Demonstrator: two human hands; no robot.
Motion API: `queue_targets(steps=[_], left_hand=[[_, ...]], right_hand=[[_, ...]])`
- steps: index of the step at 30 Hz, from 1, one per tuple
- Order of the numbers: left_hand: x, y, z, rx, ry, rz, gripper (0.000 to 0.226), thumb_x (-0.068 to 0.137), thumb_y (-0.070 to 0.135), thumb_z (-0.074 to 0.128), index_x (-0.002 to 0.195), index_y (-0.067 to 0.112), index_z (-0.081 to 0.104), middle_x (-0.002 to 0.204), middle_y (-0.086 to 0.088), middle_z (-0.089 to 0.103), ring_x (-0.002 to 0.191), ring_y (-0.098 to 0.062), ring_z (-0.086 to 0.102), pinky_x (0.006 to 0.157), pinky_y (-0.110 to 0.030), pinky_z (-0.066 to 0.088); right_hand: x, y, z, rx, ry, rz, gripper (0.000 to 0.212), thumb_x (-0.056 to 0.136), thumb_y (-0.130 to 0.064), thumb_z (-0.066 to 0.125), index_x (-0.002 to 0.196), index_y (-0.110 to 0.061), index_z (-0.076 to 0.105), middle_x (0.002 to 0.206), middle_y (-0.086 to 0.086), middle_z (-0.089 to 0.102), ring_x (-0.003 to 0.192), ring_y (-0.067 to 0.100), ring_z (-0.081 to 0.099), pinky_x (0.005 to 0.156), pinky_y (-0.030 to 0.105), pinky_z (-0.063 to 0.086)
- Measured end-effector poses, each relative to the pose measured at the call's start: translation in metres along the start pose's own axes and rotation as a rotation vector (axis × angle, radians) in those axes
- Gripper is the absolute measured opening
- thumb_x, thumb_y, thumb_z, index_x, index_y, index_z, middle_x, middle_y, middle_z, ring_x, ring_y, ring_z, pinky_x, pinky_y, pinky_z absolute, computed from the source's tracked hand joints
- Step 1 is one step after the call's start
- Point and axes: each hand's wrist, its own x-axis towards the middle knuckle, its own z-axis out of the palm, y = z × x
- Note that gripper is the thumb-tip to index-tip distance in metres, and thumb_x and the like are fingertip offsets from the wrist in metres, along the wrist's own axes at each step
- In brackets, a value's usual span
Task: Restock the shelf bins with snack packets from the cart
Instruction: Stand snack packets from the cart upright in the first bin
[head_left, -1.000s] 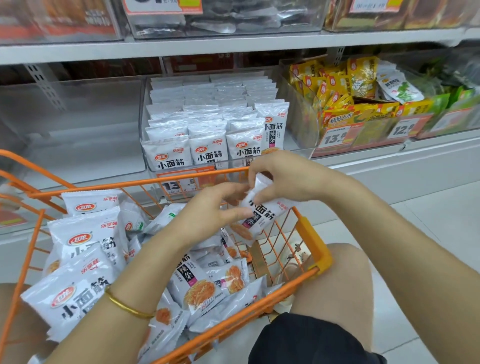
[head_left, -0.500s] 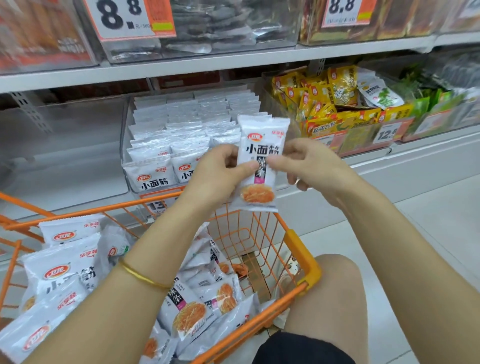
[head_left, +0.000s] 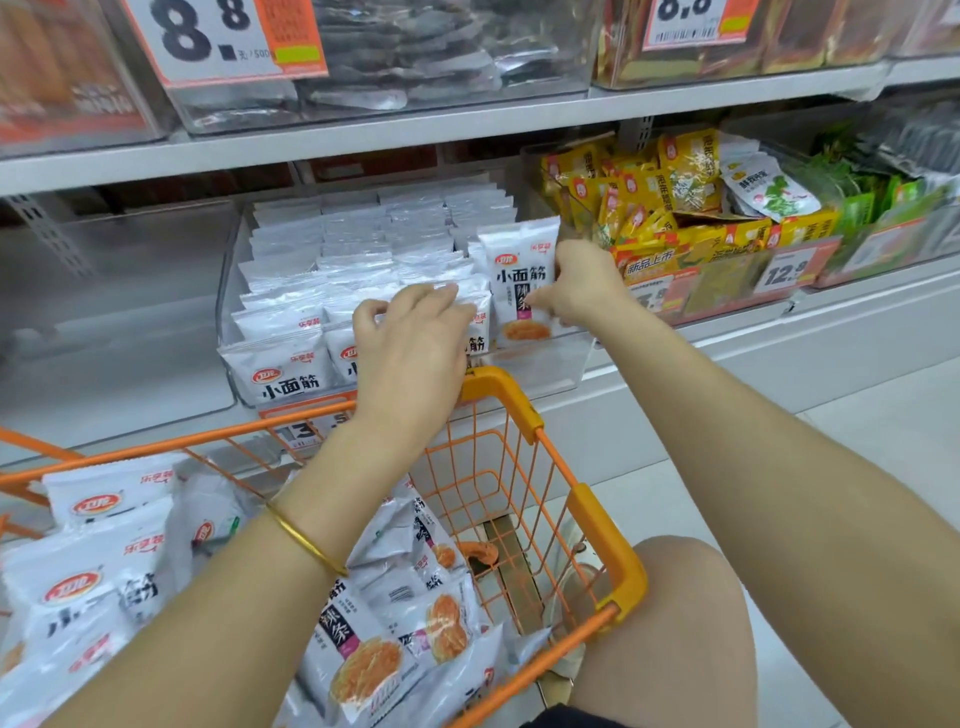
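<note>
At the far left, the orange wire cart (head_left: 602, 525) holds a loose heap of packets (head_left: 363, 660) lying flat and overlapping. They are silvery-white, with a red oval logo, bold black characters and a picture of orange strands low on the front.

Above the cart's front rail, the left hand (head_left: 410, 353) reaches into the clear shelf bin (head_left: 540, 364), a gold bangle (head_left: 306, 540) on its wrist. Its fingers are bent and rest on the top edges of the front rows (head_left: 291, 364) of matching packets. Whether they pinch one cannot be told.

The rows stand upright, filling the bin from front to back.

Just right of that hand is the snack packet (head_left: 519, 280), upright at the bin's front right corner and taller than the rows beside it. It has a white crimped top, a red logo, black lettering with a dark band down the right side, and orange strands at the bottom. Its lower edge sits behind the bin's clear front wall.

The right hand (head_left: 589, 283) grips the packet's right edge, with the fingers curled round it.

Further right, another bin holds yellow packets (head_left: 670, 187) piled loosely behind a price tag (head_left: 787, 270).
</note>
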Motion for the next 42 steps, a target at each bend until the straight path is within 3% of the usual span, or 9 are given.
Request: queue_targets(steps=[6,13,17,21,26,31,34,38,42], left_hand=[[0.002,-0.001,0.001,0.026,-0.043,0.027,0.036,0.09,0.008,0.051,0.122,0.022,0.06,0.14,0.002,0.049,0.13,-0.019,0.04,0.097,-0.042,0.02],[-0.007,-0.006,-0.002,-0.016,0.032,0.074,0.038,0.081,0.002,0.061,0.116,0.017,0.063,0.135,-0.004,0.054,0.123,-0.027,0.047,0.094,-0.046,0.027],[-0.028,-0.01,-0.019,-0.083,0.129,0.052,0.028,0.083,0.009,0.061,0.11,0.017,0.065,0.115,-0.001,0.063,0.106,-0.027,0.05,0.087,-0.042,0.033],[-0.052,-0.018,-0.041,-0.179,-0.095,-0.135,0.012,0.09,0.021,0.055,0.095,0.022,0.066,0.09,0.005,0.066,0.086,-0.021,0.059,0.071,-0.036,0.048],[-0.077,-0.034,-0.042,0.088,-0.445,-0.279,0.014,0.09,0.026,0.052,0.096,0.016,0.06,0.099,-0.004,0.064,0.093,-0.027,0.058,0.071,-0.036,0.049],[-0.089,-0.035,-0.021,0.318,-0.59,-0.216,0.046,0.088,0.042,0.058,0.124,0.015,0.047,0.127,-0.004,0.048,0.122,-0.026,0.039,0.092,-0.038,0.038],[-0.094,-0.039,-0.01,0.436,-0.591,-0.187,0.049,0.086,0.038,0.061,0.127,0.019,0.043,0.129,-0.002,0.046,0.122,-0.025,0.037,0.097,-0.039,0.03],[-0.093,-0.042,-0.01,0.405,-0.58,-0.188,0.04,0.087,0.026,0.06,0.124,0.017,0.047,0.124,-0.005,0.05,0.117,-0.027,0.044,0.092,-0.036,0.036],[-0.085,-0.045,-0.03,0.019,-0.36,-0.283,0.014,0.091,0.032,0.049,0.095,0.02,0.055,0.091,-0.001,0.063,0.086,-0.025,0.059,0.062,-0.031,0.037]], right_hand=[[0.014,0.004,0.019,-0.16,-0.102,0.085,0.029,0.082,-0.015,0.071,0.108,-0.004,0.062,0.116,0.014,0.064,0.109,0.029,0.06,0.072,0.029,0.042],[0.013,0.003,0.023,-0.201,-0.118,0.076,0.025,0.084,-0.016,0.069,0.106,-0.006,0.061,0.114,0.012,0.065,0.105,0.028,0.062,0.069,0.028,0.043],[-0.006,-0.001,0.015,-0.173,0.063,0.061,0.026,0.086,-0.009,0.066,0.107,-0.001,0.053,0.113,0.017,0.063,0.105,0.034,0.061,0.069,0.031,0.041],[-0.048,-0.016,0.001,-0.06,0.288,-0.126,0.021,0.09,-0.002,0.056,0.11,-0.003,0.048,0.101,0.017,0.064,0.096,0.035,0.06,0.073,0.037,0.047],[-0.115,-0.046,0.042,0.17,-0.056,-0.34,0.017,0.087,-0.007,0.055,0.104,-0.008,0.057,0.087,0.009,0.066,0.087,0.029,0.062,0.077,0.043,0.052],[-0.138,-0.038,0.095,0.049,-0.295,-0.386,0.023,0.091,-0.007,0.049,0.114,-0.009,0.05,0.096,0.013,0.064,0.088,0.029,0.062,0.076,0.038,0.052],[-0.134,-0.03,0.098,0.032,-0.334,-0.389,0.021,0.094,-0.008,0.046,0.114,-0.009,0.05,0.098,0.013,0.064,0.09,0.028,0.061,0.077,0.037,0.051],[-0.128,-0.022,0.1,0.042,-0.316,-0.329,0.019,0.093,-0.009,0.045,0.112,-0.011,0.05,0.096,0.013,0.064,0.087,0.029,0.063,0.077,0.044,0.053],[-0.124,-0.023,0.1,0.182,-0.217,-0.287,0.016,0.097,-0.021,0.045,0.103,-0.011,0.056,0.089,0.009,0.066,0.082,0.027,0.065,0.073,0.048,0.054]])
